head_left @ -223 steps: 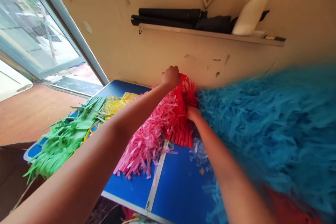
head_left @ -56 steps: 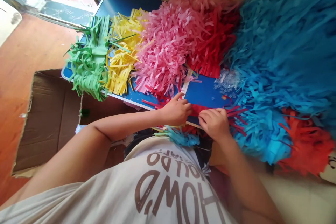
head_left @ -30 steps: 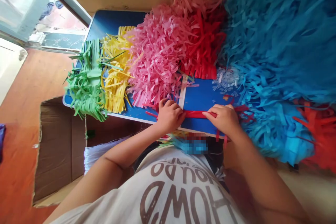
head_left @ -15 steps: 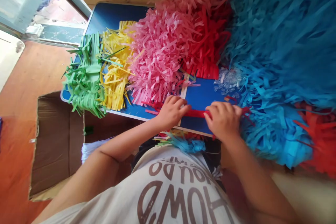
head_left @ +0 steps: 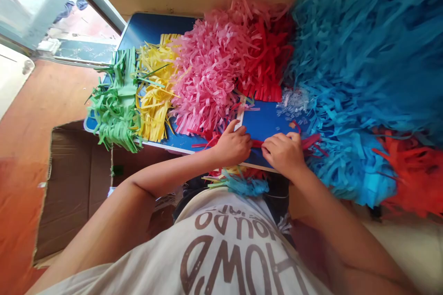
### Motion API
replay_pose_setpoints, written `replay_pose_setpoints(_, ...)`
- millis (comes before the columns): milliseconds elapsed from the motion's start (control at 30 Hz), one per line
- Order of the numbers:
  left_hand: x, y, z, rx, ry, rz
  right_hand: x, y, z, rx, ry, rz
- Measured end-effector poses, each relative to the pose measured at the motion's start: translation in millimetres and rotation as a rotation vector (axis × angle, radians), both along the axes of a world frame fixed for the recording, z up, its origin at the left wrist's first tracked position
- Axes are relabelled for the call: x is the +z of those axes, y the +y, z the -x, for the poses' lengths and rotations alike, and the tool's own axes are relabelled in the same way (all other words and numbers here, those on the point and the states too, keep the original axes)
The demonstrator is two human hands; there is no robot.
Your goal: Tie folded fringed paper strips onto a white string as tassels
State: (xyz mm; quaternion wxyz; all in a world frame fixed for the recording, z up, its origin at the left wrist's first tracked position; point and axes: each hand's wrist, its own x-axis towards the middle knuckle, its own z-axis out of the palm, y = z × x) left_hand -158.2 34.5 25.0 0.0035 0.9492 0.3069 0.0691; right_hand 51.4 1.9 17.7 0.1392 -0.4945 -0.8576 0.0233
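Observation:
A strip of red fringed paper (head_left: 257, 144) runs between my two hands, low over the front edge of the blue table (head_left: 265, 117). My left hand (head_left: 233, 144) is closed around its left part, with the index finger a little raised. Red fringe ends stick out to the left of that hand. My right hand (head_left: 284, 153) pinches the strip close by, and more red fringe shows beyond its knuckles. Pink fringed paper (head_left: 211, 71) is heaped just past my left hand. Behind my hands lies a stack of red fringed paper (head_left: 265, 62).
Green fringe (head_left: 119, 110) and yellow fringe (head_left: 154, 101) lie at the table's left end. Small clear plastic bits (head_left: 294, 101) are scattered beside a big blue fringe heap (head_left: 367, 64). Orange-red fringe (head_left: 415, 170) sits at far right. A cardboard box (head_left: 71, 189) stands lower left.
My hands have come closer together, so less of the red strip shows between them. My left index finger has lifted. The view has shifted slightly.

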Motion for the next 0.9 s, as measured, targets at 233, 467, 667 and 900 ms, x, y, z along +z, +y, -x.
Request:
replay_pose_setpoints(233,-17.8,-5.4,7.7,0.078,-0.058,-0.071,-1.6,-13.2,12.4,-0.091,0.005,-0.057)
replay_pose_setpoints(467,-23.8,-12.3,34.6,0.131,-0.160,0.006,-18.2,-23.2,-11.4,-0.104,0.054,-0.066)
replay_pose_setpoints(667,-25.5,-2.6,36.9,0.265,-0.273,0.203,-24.8,-18.5,-37.5,-0.206,0.203,0.058)
replay_pose_setpoints(900,-23.7,3.4,24.3,0.343,-0.241,0.230,-24.0,-14.5,-31.4,-0.255,0.237,0.093)
